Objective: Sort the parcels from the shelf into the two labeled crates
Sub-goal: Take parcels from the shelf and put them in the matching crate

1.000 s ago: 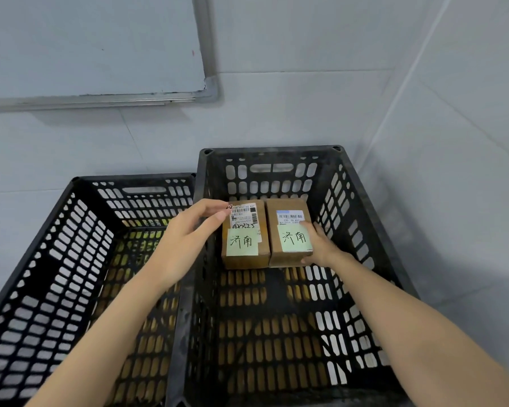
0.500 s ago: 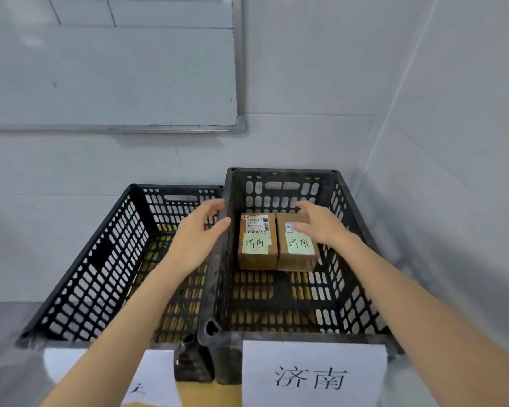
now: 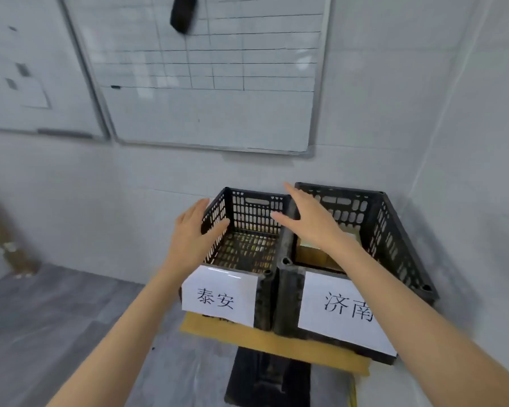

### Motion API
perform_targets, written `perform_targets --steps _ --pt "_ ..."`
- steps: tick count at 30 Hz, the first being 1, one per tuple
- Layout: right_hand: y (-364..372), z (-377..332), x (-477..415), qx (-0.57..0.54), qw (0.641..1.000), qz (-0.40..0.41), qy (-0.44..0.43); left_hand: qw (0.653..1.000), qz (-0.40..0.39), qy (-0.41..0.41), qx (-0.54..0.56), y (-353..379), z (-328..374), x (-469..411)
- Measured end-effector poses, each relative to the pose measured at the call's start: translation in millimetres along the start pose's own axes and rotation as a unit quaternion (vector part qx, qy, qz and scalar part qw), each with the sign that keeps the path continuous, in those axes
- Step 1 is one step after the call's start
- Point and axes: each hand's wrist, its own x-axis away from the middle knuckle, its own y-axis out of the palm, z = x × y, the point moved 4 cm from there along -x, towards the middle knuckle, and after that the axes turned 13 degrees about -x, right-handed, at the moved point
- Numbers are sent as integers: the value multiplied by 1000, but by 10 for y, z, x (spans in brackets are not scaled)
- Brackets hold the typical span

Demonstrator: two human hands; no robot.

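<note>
Both of our hands hang empty above the crates, fingers spread and gripping nothing. Our left hand floats at the outer wall of the left crate, its fingers overlapping that crate's far left corner. Our right hand hovers over the shared wall where the left crate meets the right crate, palm down.

We take the right crate as our landmark. It is black, slotted plastic, and its front carries a white paper label reading 济南. Inside it, under our right wrist, we see brown cardboard parcels lying on the bottom; how many we cannot tell, since the arm covers most of them. Touching its left side stands the left crate, which carries a label reading 泰安; its slotted bottom shows no parcel.

Under both crates lies a yellowish board, which juts out in front of the right crate and rests on a dark stand. Below and to the left of the right crate spreads a grey floor. Behind it rises a pale tiled wall, and above it hangs a whiteboard ruled with a grid, with a dark eraser stuck near its top.
</note>
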Motion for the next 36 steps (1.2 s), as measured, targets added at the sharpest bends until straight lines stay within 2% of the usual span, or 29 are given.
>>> perform_targets --steps 7,14,23,36 --pt "813 -1140 346 -66 990 -95 -80 993 49 -88 -66 -1053 -674 943" --pt "1861 -2352 512 -109 958 -202 -170 964 119 -182 -154 -2155 -1409 1869" --pt "3236 -3964 905 -147 896 -299 -293 912 195 -305 -193 -3335 -2328 3042" --pt "5260 -6161 1546 -200 802 -422 -371 837 256 -423 -234 -4984 -3873 4327"
